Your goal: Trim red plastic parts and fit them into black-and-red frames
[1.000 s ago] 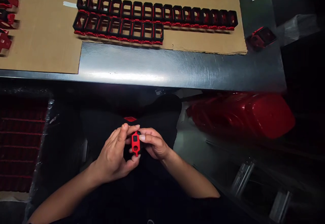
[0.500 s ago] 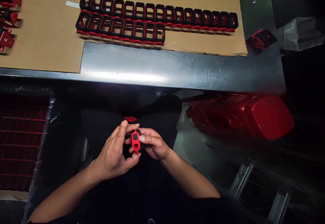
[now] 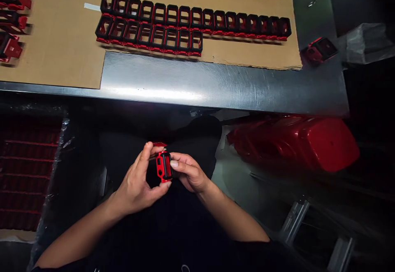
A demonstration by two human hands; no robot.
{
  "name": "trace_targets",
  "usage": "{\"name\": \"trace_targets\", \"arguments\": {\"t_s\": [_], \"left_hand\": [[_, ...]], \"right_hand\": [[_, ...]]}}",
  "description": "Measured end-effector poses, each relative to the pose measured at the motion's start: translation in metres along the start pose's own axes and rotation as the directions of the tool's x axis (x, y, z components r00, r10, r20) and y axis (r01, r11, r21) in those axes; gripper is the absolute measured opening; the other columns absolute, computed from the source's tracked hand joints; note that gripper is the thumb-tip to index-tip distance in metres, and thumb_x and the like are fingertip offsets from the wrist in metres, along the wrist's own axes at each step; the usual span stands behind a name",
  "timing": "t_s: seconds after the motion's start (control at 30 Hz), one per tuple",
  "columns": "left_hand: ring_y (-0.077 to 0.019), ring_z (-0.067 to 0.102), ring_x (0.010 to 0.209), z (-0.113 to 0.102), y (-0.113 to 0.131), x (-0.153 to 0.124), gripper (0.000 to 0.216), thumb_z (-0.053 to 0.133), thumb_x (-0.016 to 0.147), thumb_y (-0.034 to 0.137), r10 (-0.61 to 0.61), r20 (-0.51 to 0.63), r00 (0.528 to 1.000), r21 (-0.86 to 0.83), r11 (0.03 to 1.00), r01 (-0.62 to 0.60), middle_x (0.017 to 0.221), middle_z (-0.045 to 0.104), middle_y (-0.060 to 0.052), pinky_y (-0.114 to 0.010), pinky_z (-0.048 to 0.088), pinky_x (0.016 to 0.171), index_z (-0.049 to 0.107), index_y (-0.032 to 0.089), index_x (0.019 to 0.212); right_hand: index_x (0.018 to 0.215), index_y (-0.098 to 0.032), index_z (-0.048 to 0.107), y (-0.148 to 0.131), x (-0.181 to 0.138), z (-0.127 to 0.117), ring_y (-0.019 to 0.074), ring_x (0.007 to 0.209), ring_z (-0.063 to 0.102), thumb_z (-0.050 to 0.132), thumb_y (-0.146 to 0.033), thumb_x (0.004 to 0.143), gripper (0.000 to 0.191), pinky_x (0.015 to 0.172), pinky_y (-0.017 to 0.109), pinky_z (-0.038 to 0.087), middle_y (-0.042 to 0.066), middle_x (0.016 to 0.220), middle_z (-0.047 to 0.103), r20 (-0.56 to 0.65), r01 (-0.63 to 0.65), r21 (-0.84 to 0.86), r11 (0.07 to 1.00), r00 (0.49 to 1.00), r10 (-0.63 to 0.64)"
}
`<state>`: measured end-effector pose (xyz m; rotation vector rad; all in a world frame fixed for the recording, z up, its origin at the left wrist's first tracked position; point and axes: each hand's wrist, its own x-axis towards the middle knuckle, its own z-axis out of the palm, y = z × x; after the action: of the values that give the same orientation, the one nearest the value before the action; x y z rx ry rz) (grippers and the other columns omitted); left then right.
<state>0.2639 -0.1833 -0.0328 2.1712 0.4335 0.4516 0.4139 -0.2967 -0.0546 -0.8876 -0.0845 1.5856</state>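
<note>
Both my hands hold a small red and black plastic part over my dark lap. My left hand pinches it from below and the side, and my right hand grips its other side. Its red face shows a dark rectangular opening. Just behind it, a flat red piece shows past my left fingertips, with most of it hidden. Neither hand touches the steel table edge in front of me.
Two rows of black and red frames stand on a cardboard sheet atop a steel table. A loose frame lies at right. Red moulded items in plastic sit low right; wrapped red stacks sit low left.
The part has turned in my fingers, from a narrow red side with a round hole to a wider face with a dark opening. It has also risen slightly.
</note>
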Motion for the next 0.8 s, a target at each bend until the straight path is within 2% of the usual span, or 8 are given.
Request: {"name": "trace_targets", "arguments": {"t_s": [0.13, 0.27, 0.33, 0.4, 0.5, 0.57, 0.7, 0.8], "left_hand": [[-0.0278, 0.062, 0.121, -0.003, -0.003, 0.0, 0.099, 0.07, 0.081, 0.015, 0.006, 0.021, 1.0, 0.074, 0.997, -0.007, 0.132, 0.058, -0.018, -0.046, 0.058, 0.101, 0.012, 0.017, 0.161], [-0.0296, 0.061, 0.121, -0.003, -0.007, -0.001, 0.087, 0.069, 0.077, 0.011, -0.03, 0.086, 0.996, 0.078, 0.997, 0.023, 0.132, 0.056, -0.017, -0.048, 0.059, 0.097, 0.032, 0.023, 0.155], [-0.0301, 0.059, 0.126, -0.002, -0.01, -0.003, 0.084, 0.07, 0.076, 0.01, -0.074, 0.072, 0.995, -0.029, 0.997, 0.076, 0.136, 0.057, -0.015, -0.05, 0.056, 0.103, 0.038, 0.026, 0.152], [-0.0301, 0.057, 0.132, 0.001, -0.015, -0.006, 0.083, 0.072, 0.077, 0.012, -0.113, 0.052, 0.992, -0.232, 0.965, 0.122, 0.142, 0.056, -0.014, -0.05, 0.052, 0.109, 0.038, 0.028, 0.151], [-0.0292, 0.054, 0.137, 0.006, -0.02, -0.013, 0.081, 0.073, 0.08, 0.014, -0.114, 0.027, 0.993, -0.52, 0.847, 0.111, 0.147, 0.053, -0.015, -0.048, 0.051, 0.11, 0.037, 0.029, 0.151], [-0.0291, 0.054, 0.138, 0.009, -0.021, -0.017, 0.081, 0.073, 0.081, 0.013, -0.095, 0.011, 0.995, -0.602, 0.794, 0.082, 0.148, 0.052, -0.016, -0.047, 0.051, 0.11, 0.037, 0.028, 0.151], [-0.03, 0.055, 0.137, 0.014, -0.022, -0.021, 0.081, 0.075, 0.08, 0.012, -0.073, -0.024, 0.997, -0.576, 0.816, 0.046, 0.147, 0.053, -0.018, -0.047, 0.054, 0.107, 0.038, 0.025, 0.151], [-0.0299, 0.056, 0.134, 0.015, -0.024, -0.019, 0.086, 0.077, 0.077, 0.007, 0.037, -0.112, 0.993, -0.428, 0.9, -0.082, 0.144, 0.055, -0.019, -0.05, 0.054, 0.107, 0.037, 0.022, 0.152]], "right_hand": [[0.102, -0.019, 0.077, -0.002, -0.002, -0.002, 0.0125, 0.067, 0.067, 0.085, -0.039, 0.075, 0.035, 0.064, 0.025, 0.055, 0.002, 0.084, 0.075, -0.093, 0.051, -0.066, 0.997, 0.994, -0.057], [0.102, -0.022, 0.079, -0.009, -0.005, 0.004, 0.0136, 0.074, 0.069, 0.082, -0.035, 0.079, 0.027, 0.074, 0.027, 0.055, 0.001, 0.083, 0.076, -0.106, 0.12, -0.264, 0.957, 0.983, -0.152], [0.105, -0.022, 0.079, -0.014, -0.007, 0.008, 0.0143, 0.075, 0.069, 0.079, -0.036, 0.082, 0.027, 0.074, 0.029, 0.055, 0.002, 0.085, 0.076, -0.094, 0.145, -0.33, 0.933, 0.978, -0.185], [0.107, -0.022, 0.078, -0.019, -0.01, 0.011, 0.0138, 0.073, 0.068, 0.076, -0.037, 0.085, 0.027, 0.072, 0.028, 0.055, 0.002, 0.084, 0.075, -0.109, 0.18, -0.374, 0.91, 0.966, -0.236], [0.106, -0.021, 0.077, -0.022, -0.013, 0.012, 0.0124, 0.07, 0.066, 0.076, -0.034, 0.084, 0.026, 0.068, 0.025, 0.054, 0.002, 0.083, 0.074, -0.139, 0.199, -0.475, 0.857, 0.945, -0.296], [0.107, -0.02, 0.077, -0.023, -0.015, 0.014, 0.013, 0.071, 0.067, 0.075, -0.032, 0.083, 0.027, 0.067, 0.025, 0.053, 0.003, 0.086, 0.074, -0.125, 0.175, -0.533, 0.828, 0.951, -0.282], [0.104, -0.018, 0.078, -0.022, -0.017, 0.02, 0.0142, 0.07, 0.069, 0.073, -0.028, 0.082, 0.025, 0.066, 0.025, 0.054, 0.004, 0.084, 0.076, -0.116, 0.124, -0.61, 0.782, 0.963, -0.243], [0.095, -0.017, 0.08, -0.023, -0.018, 0.024, 0.0149, 0.066, 0.069, 0.07, -0.023, 0.081, 0.018, 0.062, 0.025, 0.053, 0.004, 0.079, 0.077, -0.126, 0.105, -0.684, 0.722, 0.958, -0.259]]}}
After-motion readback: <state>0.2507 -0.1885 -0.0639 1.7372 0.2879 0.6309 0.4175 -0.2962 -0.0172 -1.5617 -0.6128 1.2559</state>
